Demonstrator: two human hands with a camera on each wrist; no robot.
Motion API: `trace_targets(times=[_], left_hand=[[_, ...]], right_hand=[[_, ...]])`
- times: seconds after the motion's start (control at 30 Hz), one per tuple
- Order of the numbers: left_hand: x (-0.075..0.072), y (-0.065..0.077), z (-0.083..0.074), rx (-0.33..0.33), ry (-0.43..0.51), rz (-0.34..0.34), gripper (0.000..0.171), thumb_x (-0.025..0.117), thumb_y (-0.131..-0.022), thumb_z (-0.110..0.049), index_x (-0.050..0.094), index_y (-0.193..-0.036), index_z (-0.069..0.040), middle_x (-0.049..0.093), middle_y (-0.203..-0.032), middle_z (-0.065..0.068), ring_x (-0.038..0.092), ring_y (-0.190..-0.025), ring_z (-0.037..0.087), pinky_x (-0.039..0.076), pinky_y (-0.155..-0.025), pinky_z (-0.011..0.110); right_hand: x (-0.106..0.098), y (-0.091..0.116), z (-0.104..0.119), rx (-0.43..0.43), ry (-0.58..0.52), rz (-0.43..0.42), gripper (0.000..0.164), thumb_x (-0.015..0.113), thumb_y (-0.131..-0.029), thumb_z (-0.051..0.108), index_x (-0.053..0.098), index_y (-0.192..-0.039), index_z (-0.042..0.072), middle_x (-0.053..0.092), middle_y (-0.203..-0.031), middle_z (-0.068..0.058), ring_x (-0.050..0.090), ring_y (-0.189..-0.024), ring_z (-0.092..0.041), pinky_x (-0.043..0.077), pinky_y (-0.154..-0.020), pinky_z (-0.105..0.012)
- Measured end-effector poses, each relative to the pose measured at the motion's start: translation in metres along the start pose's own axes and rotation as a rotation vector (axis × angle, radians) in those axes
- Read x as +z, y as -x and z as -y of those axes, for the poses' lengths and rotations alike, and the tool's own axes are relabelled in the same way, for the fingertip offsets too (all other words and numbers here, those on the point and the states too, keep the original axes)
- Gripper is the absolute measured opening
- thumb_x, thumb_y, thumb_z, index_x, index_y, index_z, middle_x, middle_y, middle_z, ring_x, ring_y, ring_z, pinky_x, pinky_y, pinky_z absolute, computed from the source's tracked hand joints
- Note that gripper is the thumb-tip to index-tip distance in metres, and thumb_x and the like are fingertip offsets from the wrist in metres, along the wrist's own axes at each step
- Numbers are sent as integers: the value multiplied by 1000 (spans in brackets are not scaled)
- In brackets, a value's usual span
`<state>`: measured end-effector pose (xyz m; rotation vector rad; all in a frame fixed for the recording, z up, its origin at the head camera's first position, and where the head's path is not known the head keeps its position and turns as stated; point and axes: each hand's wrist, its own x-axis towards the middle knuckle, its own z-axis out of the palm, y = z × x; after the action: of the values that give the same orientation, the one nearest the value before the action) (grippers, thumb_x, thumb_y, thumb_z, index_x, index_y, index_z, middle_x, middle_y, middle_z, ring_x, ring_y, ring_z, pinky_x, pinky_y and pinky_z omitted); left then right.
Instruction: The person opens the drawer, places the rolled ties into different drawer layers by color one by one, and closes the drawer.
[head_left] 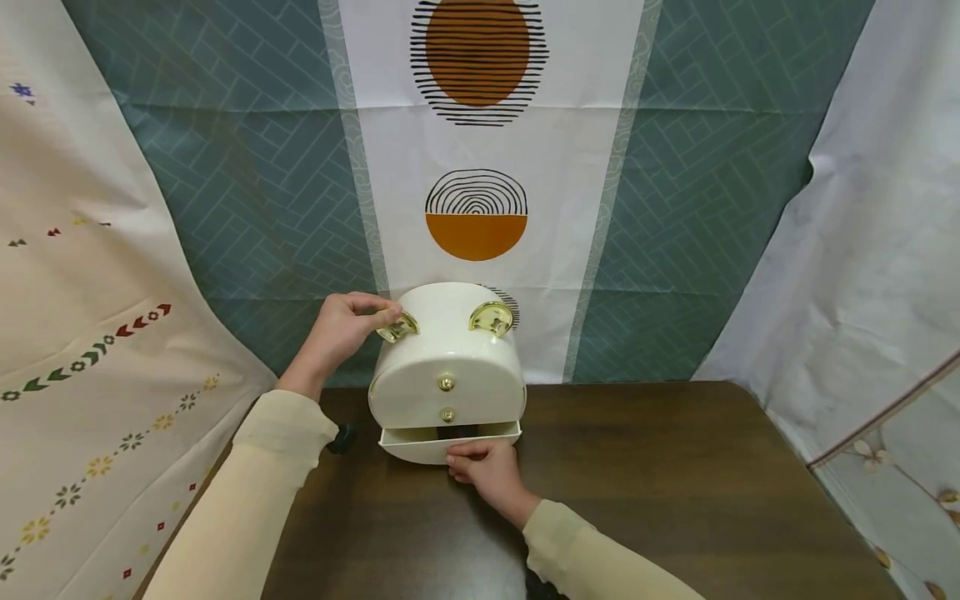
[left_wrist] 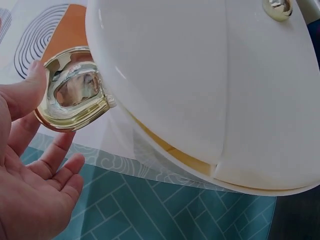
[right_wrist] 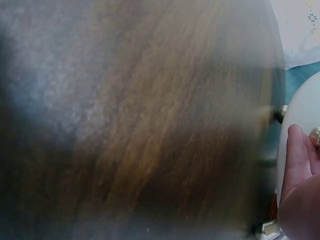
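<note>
A white rounded box (head_left: pixel 450 350) with two shiny gold ear-shaped pieces stands at the table's back edge. My left hand (head_left: pixel 345 329) pinches the left gold ear (left_wrist: pixel 72 92) between thumb and forefinger; the other fingers are loosely bent below it in the left wrist view. The right gold ear (head_left: pixel 492 318) is untouched. At the bottom of the box, a shallow drawer (head_left: pixel 412 451) is pulled partly out. My right hand (head_left: pixel 487 473) grips at its front, with a gold knob (right_wrist: pixel 315 136) by the fingertips. Inside the drawer, something dark is only partly visible.
The box stands on a dark wooden table (head_left: pixel 660 475). Behind hangs a green and white cloth (head_left: pixel 712 167) with orange circle prints. Patterned pale cloths hang at the left (head_left: pixel 97 292) and right (head_left: pixel 862 292). Two gold knobs (head_left: pixel 446 382) mark the box's front.
</note>
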<state>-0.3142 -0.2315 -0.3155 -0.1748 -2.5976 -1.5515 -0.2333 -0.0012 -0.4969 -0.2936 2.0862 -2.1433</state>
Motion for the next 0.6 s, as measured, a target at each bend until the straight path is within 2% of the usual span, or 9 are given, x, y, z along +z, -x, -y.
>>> trace_targets(times=[0.33, 0.6], left_hand=[[3, 3, -2, -13, -30, 10, 44, 69, -79, -50, 72, -109, -18, 62, -123, 4, 50, -123, 23, 36, -106, 51], [2, 2, -2, -3, -45, -8, 42, 69, -80, -49, 73, -106, -17, 61, -119, 4, 50, -120, 23, 41, -102, 50]], right_hand=[[2, -1, -1, 20, -10, -27, 16, 70, -79, -3, 71, -93, -10, 70, -94, -26, 68, -77, -40, 57, -69, -47], [4, -5, -3, 19, -10, -33, 17, 70, -79, -4, 71, -93, -12, 69, -94, -27, 67, -78, -44, 58, -67, -45]])
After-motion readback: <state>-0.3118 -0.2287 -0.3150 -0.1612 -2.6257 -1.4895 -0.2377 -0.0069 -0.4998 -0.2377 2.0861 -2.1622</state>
